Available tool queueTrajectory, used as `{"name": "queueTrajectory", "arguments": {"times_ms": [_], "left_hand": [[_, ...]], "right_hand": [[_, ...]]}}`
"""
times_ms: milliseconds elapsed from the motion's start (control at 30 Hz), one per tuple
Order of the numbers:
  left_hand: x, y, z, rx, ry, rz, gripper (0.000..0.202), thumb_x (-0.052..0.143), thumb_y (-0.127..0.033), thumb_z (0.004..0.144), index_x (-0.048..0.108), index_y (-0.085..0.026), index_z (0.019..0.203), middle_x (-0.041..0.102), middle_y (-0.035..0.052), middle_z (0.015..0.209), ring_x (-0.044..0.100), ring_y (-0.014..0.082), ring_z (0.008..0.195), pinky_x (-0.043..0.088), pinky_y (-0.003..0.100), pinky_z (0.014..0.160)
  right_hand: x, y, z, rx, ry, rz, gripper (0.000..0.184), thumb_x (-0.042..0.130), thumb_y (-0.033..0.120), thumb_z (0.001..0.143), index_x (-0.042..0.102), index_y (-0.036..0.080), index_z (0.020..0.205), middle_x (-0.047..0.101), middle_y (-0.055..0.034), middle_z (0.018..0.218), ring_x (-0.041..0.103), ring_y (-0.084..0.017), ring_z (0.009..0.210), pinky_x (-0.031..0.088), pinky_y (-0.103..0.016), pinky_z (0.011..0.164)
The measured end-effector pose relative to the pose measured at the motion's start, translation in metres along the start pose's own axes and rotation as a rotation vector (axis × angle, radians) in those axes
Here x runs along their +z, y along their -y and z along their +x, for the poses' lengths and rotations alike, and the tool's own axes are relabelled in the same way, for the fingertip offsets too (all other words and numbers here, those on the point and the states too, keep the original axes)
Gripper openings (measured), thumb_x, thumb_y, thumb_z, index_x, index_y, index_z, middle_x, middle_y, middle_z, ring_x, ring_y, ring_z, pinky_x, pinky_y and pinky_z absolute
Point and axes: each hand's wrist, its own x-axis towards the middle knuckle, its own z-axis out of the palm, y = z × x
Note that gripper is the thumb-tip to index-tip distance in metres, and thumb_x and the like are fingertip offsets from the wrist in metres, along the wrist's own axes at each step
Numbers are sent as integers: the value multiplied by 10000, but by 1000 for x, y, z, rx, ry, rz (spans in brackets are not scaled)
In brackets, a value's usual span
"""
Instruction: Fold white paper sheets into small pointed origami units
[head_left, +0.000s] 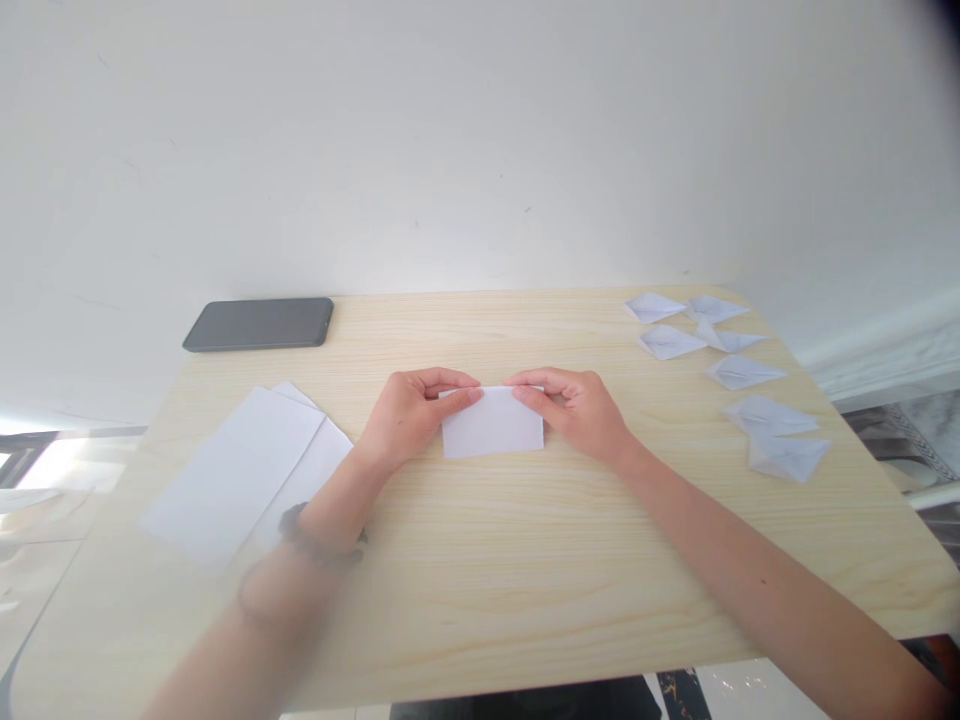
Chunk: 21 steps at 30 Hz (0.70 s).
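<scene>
As left hand (409,415), right hand (583,412) pinch paper (493,428) | table (495,560) bears phone (259,325)

a pale wood-grain table (480,560) against a white wall (480,150), bright light on the floor (34,560) at left.

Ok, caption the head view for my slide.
Left hand and right hand pinch a white paper at its far edge, folded paper shapes to the right, smartphone and paper sheets to the left.

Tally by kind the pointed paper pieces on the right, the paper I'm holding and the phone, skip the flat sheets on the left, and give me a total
Pointed paper pieces: 7
Held paper: 1
Phone: 1
Total: 9
</scene>
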Motion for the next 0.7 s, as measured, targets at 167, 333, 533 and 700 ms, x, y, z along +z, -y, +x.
{"name": "queueTrajectory", "arguments": {"times_ms": [167, 333, 533, 700], "left_hand": [[-1, -2, -1, -50, 14, 34, 348, 681, -469, 684, 707, -175, 871, 706, 45, 764, 603, 160, 654, 427, 234, 556], [-1, -5, -3, -24, 53, 70, 316, 635, -456, 724, 701, -159, 812, 701, 39, 745, 606, 162, 649, 430, 234, 560], [6, -8, -8, -2, 63, 134, 283, 616, -434, 738, 705, -170, 791, 693, 12, 709, 598, 145, 606, 412, 212, 521], [9, -9, -11, -4, 81, 179, 310, 601, -459, 745, 712, -177, 807, 699, 21, 721, 594, 152, 603, 406, 210, 507]], "right_hand": [[-2, 1, 0, 4, 4, -38, 225, 543, 367, 824, 705, 214, 858, 709, -13, 845, 616, -138, 660, 457, -230, 548], [-1, 1, 0, 20, 9, -37, 217, 537, 357, 825, 689, 205, 858, 704, -27, 881, 620, -151, 684, 458, -245, 556], [9, 10, -1, -23, -14, -87, 126, 574, 296, 792, 657, 201, 783, 691, -12, 816, 620, -151, 756, 468, -253, 662], [14, 13, -2, -54, 10, -88, 108, 557, 262, 789, 636, 192, 767, 674, -14, 794, 610, -142, 749, 472, -253, 678]]}}
